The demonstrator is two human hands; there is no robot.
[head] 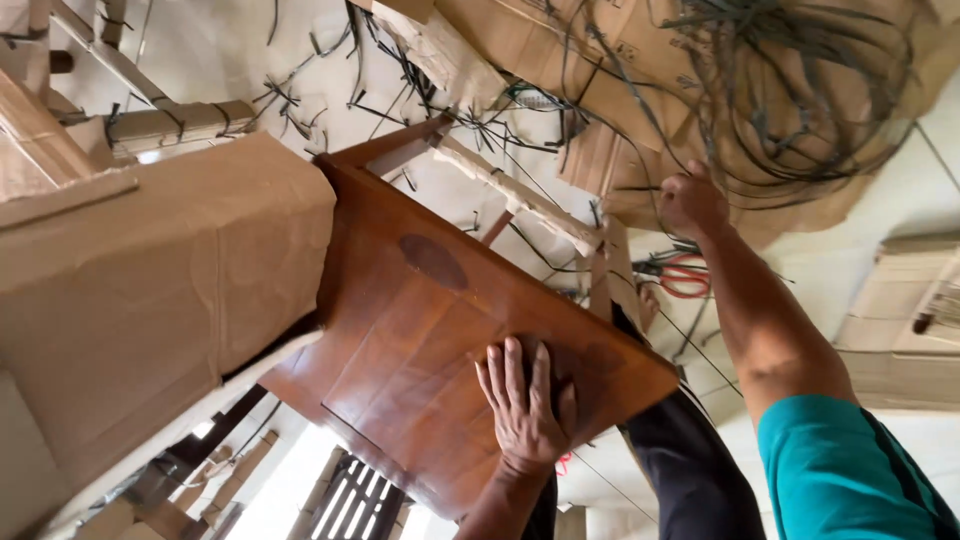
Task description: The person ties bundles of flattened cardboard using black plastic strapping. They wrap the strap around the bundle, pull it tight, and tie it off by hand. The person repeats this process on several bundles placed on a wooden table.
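The left hand (525, 405) lies flat and wide open on the shiny brown wooden chair seat (430, 340), near the seat's corner. All its fingers are spread out and press on the wood; it grips nothing. The right hand (692, 203) is past the far edge of the seat. It is closed in a fist around a thin dark strap (640, 150), next to a chair leg wrapped in brown cardboard (520, 195). A big piece of brown cardboard wrapping (150, 290) covers one end of the seat. Red-handled scissors (682, 275) lie on the pale floor (900, 210) just beyond the seat, under the right arm. A loose tangle of dark straps (800, 90) rests on flat cardboard sheets (520, 40) farther from the seat. Short cut strap bits (300, 100) are scattered on the floor.
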